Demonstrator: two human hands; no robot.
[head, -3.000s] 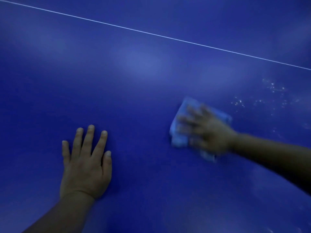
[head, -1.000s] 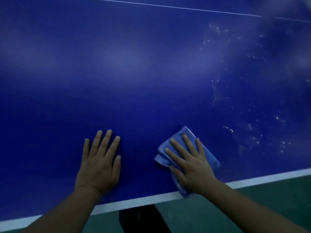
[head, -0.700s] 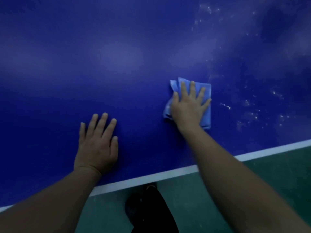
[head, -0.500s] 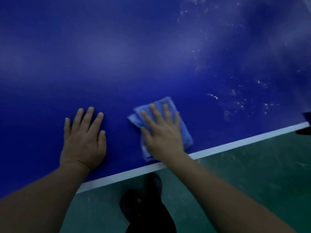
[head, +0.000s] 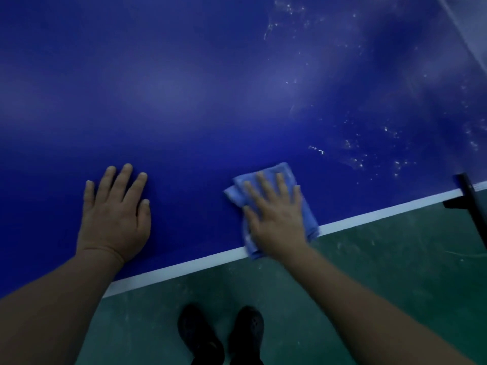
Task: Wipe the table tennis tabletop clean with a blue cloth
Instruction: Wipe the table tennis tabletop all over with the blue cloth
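So the person is standing right up against the near edge of the blue worktop [head: 184,75], leaning on it with both arms out. The left hand [head: 116,214] is just planted flat on the surface, fingers stretched out and close together, palm down, not holding anything. Looks like pure support.

The right hand [head: 276,219] is also spread flat with the fingers fanned, pressing down on the blue cloth [head: 287,172]. It isn't gripping the cloth, just pinning it under the palm and fingers. The cloth is folded into a rough rectangle, lighter blue than the worktop, and it sits right at the near edge. Its lower corner laps over the white edge line [head: 184,267] and hangs a little past it. That hand is a bit smeared in the picture, so fine detail on the fingers is hard to make out.

The two hands are well apart, with bare worktop between them.

Off to the right and farther in from the cloth there's a scatter of white specks [head: 355,154] over the surface, plus more up near the top right. The patch around the left hand looks plain blue.

Below the edge you see a green floor [head: 395,272] with pale scuffs, and the person's dark shoes [head: 221,333] side by side. A black bracket or post [head: 471,201] pokes in at the right edge of the worktop, can't tell what it is exactly.
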